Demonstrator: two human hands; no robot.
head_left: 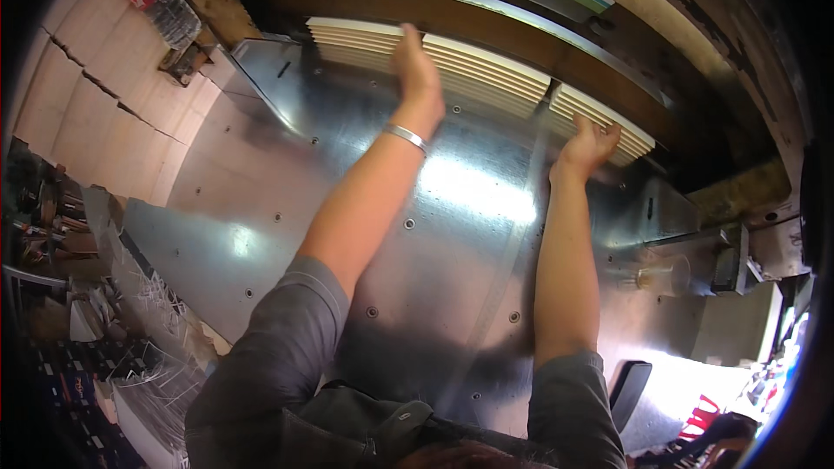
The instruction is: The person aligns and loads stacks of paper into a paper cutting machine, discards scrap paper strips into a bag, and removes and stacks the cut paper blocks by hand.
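Three low stacks of cream, layered paper pads stand in a row at the far side of a shiny metal machine bed (469, 269), under a dark beam. They are the left stack (356, 37), the middle stack (486, 65) and the right stack (601, 120). My left hand (418, 78), with a silver bracelet at its wrist, stands on edge where the left and middle stacks meet, fingers stretched out. My right hand (585, 149) is at the front of the right stack, fingers apart and slightly bent against it. Neither hand grasps a pad.
A metal side guide (269, 91) stands at the left of the bed, beside a pale wooden surface (113, 113) holding a clear bottle (165, 4). A clear cup (665, 275) lies on the right. Paper offcuts (161, 382) are heaped at lower left, and a black object (631, 391) rests lower right.
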